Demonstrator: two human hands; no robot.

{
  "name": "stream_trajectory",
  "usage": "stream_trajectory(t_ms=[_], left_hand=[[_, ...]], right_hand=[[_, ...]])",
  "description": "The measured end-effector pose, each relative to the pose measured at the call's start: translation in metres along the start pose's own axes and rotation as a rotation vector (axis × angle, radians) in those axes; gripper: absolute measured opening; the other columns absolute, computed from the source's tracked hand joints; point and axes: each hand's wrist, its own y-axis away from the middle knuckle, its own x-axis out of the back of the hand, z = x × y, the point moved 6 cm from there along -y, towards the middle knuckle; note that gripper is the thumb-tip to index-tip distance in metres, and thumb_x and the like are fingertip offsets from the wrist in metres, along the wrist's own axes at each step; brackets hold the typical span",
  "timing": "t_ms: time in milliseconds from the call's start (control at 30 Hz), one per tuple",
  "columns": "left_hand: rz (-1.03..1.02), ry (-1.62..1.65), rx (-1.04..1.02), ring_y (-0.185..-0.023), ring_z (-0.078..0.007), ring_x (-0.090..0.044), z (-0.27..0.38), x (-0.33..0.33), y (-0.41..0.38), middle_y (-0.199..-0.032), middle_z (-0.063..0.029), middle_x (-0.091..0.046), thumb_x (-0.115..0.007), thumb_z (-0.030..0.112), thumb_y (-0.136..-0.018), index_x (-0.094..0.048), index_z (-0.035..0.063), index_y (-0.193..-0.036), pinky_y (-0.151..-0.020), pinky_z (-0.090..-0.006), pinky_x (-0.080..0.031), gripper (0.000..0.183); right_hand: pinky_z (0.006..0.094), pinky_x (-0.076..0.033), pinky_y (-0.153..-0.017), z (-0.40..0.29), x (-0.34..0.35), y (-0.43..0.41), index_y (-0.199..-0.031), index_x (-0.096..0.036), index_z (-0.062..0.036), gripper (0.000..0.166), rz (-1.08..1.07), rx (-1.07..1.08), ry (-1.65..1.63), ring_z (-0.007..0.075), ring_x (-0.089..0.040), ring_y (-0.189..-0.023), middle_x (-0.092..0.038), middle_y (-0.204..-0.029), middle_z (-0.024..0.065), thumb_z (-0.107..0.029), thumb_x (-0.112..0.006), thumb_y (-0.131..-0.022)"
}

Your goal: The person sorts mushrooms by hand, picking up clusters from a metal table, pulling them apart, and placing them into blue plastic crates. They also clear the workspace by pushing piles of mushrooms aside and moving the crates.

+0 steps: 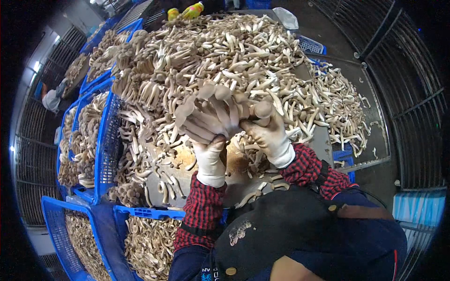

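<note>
Both of my hands wear white gloves with dark-stained fingers, below red-and-black checked sleeves. A cluster of brown-capped mushrooms with thick pale stems (214, 117) is held between them over the table. My left hand (210, 158) grips the cluster's lower left part, thumb on top. At its right side, my right hand (269, 135) has its fingers around some stems, by a round cap. Behind the hands rises a large heap of loose mushrooms (239, 59). Below them, the metal tabletop (239, 191) shows stains and a few scattered mushrooms.
Blue plastic crates (105, 140) with mushroom clusters line the left side. Nearer me, another blue crate (149, 212) holds small loose mushrooms. More mushrooms lie on a metal surface (378, 140) at right. Dark racks (418, 87) stand beyond it. Yellow-patterned sleeves of another person (192, 11) show behind the heap.
</note>
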Motion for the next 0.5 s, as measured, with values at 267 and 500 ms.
stream_trajectory(t_ms=[267, 500], left_hand=[[-0.044, 0.318, 0.459, -0.118, -0.0291, -0.053, -0.020, -0.005, 0.012, -0.127, -0.0108, -0.055, -0.074, 0.024, -0.077, -0.042, 0.0060, -0.136, -0.103, -0.0448, -0.042, 0.069], [0.074, 0.341, 0.434, -0.113, -0.0285, -0.056, -0.032, -0.004, 0.022, -0.127, -0.0108, -0.053, -0.070, 0.015, -0.077, -0.037, 0.0085, -0.139, -0.097, -0.0448, -0.047, 0.070]], right_hand=[[0.0317, -0.049, -0.090, -0.001, 0.000, 0.014, -0.114, -0.053, -0.0004, 0.041, -0.252, -0.105, 0.109, 0.0150, -0.057, -0.110, -0.060, -0.107, 0.0098, 0.011, -0.054, -0.074], [0.0372, -0.048, -0.074, -0.023, -0.008, 0.010, -0.098, -0.056, -0.0002, 0.032, -0.244, 0.332, 0.845, 0.0289, -0.061, -0.077, -0.060, -0.085, 0.0134, -0.020, -0.070, -0.077]])
